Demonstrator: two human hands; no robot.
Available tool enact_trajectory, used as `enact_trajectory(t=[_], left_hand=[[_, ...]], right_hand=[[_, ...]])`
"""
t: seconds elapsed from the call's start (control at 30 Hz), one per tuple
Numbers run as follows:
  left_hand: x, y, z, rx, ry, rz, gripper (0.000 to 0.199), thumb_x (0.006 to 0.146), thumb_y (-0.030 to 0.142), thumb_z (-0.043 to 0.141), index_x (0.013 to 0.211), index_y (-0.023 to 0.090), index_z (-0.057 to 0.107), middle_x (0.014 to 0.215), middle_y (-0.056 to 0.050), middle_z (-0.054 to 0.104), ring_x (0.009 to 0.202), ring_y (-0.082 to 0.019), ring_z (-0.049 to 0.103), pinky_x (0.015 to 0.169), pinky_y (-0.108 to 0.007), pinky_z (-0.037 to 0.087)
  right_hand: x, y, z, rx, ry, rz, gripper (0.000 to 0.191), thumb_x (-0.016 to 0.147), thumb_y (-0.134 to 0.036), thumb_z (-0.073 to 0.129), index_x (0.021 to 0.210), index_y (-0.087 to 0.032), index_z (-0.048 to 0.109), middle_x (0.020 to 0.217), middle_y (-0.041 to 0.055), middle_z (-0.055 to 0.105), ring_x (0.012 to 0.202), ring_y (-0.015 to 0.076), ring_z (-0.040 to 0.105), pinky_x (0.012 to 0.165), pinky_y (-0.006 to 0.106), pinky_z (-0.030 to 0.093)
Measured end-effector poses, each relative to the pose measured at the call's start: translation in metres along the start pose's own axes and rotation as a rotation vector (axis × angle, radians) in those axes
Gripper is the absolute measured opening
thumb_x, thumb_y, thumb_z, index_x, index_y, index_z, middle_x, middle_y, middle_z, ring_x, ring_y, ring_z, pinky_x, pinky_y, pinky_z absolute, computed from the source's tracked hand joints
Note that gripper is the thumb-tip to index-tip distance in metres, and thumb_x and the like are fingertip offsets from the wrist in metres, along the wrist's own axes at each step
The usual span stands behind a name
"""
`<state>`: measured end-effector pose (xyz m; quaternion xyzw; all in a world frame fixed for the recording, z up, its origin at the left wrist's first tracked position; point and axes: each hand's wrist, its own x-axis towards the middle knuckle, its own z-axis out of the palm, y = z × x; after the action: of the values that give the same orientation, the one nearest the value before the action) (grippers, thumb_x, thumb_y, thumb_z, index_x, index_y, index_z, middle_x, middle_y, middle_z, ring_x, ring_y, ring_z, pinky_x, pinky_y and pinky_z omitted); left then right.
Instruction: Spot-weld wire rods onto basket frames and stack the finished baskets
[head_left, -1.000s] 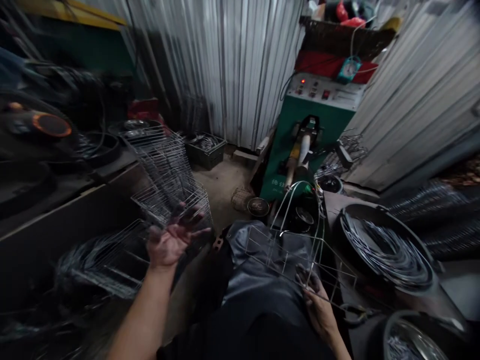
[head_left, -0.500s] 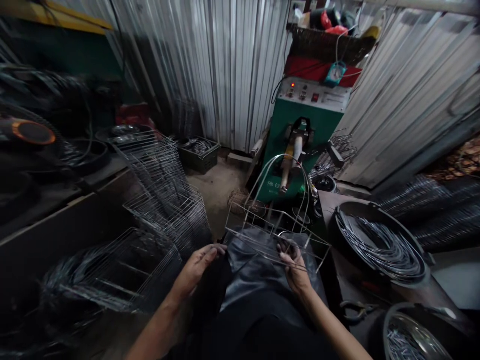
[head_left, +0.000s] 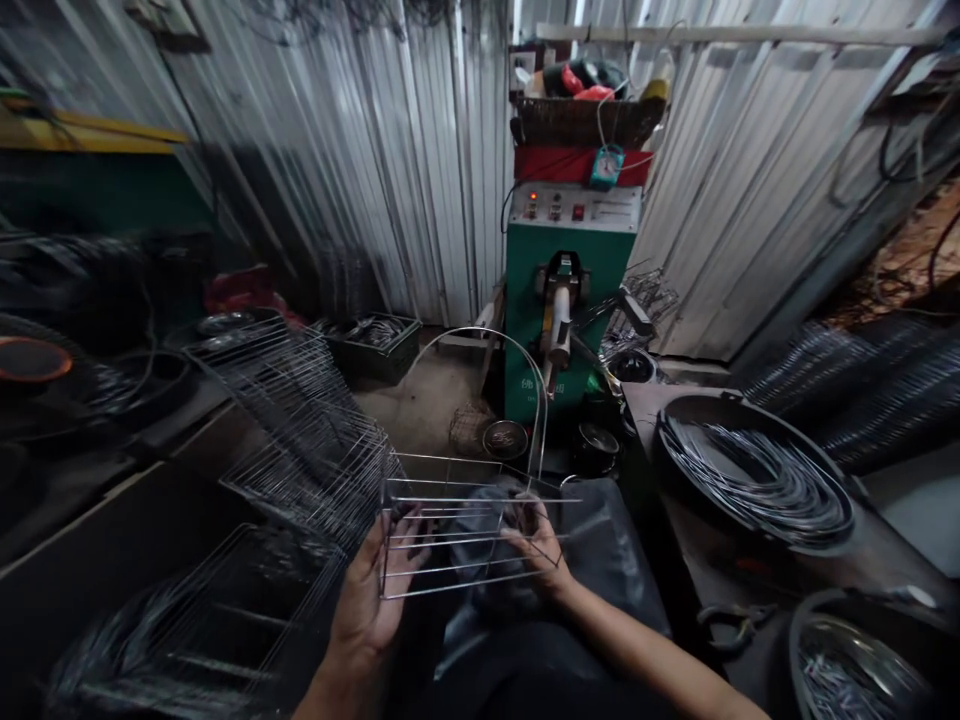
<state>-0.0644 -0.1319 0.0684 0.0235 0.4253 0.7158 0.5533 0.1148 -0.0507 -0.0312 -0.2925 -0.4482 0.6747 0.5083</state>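
Here we go: the wire basket [head_left: 465, 530] is up in front of the person, held above the lap, with a tall curved wire hoop [head_left: 480, 331] rising from it. The left hand [head_left: 371, 600] is open, palm up, its fingers [head_left: 409, 550] spread at the basket's end and not clenched on anything. The right hand [head_left: 536, 545] has the grip, its fingers [head_left: 529, 525] curled around the lower wires. Below the basket, a black apron [head_left: 615, 560] covers the lap. Just beside the left hand, a stack of wire racks [head_left: 315, 420] leans up (and more wire frames lie lower down). Straight ahead, a green machine [head_left: 562, 310] stands against the corrugated wall [head_left: 360, 150]. Over on the bench [head_left: 697, 560], a black pan [head_left: 780, 425] holds coiled wire [head_left: 757, 480], with pliers [head_left: 731, 625] lying near the front.
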Motion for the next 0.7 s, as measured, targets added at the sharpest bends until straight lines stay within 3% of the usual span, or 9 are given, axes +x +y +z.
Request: enact_trajectory(t=[0.13, 0.3, 0.47, 0.7], left_hand=[[-0.003, 0.008, -0.001, 0.05, -0.019, -0.084, 0.023, 0.081, 0.034, 0.052, 0.094, 0.019, 0.063, 0.1, -0.006, 0.066, 0.098, -0.022, 0.061, 0.081, -0.039, 0.052], [-0.008, 0.018, -0.008, 0.063, -0.084, -0.212, 0.038, 0.084, 0.045, 0.047, 0.106, 0.016, 0.06, 0.105, -0.013, 0.065, 0.098, -0.026, 0.061, 0.068, -0.041, 0.054], [-0.004, 0.016, 0.0, -0.062, -0.083, -0.141, 0.028, 0.086, 0.037, 0.047, 0.093, 0.014, 0.062, 0.094, -0.012, 0.067, 0.091, -0.024, 0.063, 0.076, -0.044, 0.052], [-0.001, 0.01, 0.032, -0.289, -0.031, -0.039, 0.025, 0.088, 0.033, 0.045, 0.078, 0.015, 0.06, 0.091, -0.009, 0.067, 0.094, -0.02, 0.061, 0.093, -0.05, 0.042]], right_hand=[[0.008, 0.01, 0.0, 0.001, 0.015, 0.072, 0.06, 0.056, -0.038, 0.077, 0.107, -0.027, 0.046, 0.121, 0.0064, 0.054, 0.113, 0.0249, 0.053, 0.098, 0.042, 0.04], [0.018, 0.011, 0.005, 0.002, 0.052, 0.111, 0.06, 0.056, -0.032, 0.076, 0.107, -0.026, 0.046, 0.12, 0.0061, 0.054, 0.11, 0.024, 0.053, 0.098, 0.043, 0.039], [0.023, 0.012, 0.007, 0.066, 0.073, 0.155, 0.058, 0.055, -0.026, 0.075, 0.105, -0.028, 0.047, 0.118, 0.0023, 0.055, 0.112, 0.0208, 0.051, 0.104, 0.042, 0.033], [0.029, 0.02, 0.011, 0.163, 0.024, 0.214, 0.053, 0.057, -0.026, 0.074, 0.104, -0.028, 0.05, 0.115, 0.0013, 0.058, 0.112, 0.0189, 0.052, 0.106, 0.041, 0.03]])
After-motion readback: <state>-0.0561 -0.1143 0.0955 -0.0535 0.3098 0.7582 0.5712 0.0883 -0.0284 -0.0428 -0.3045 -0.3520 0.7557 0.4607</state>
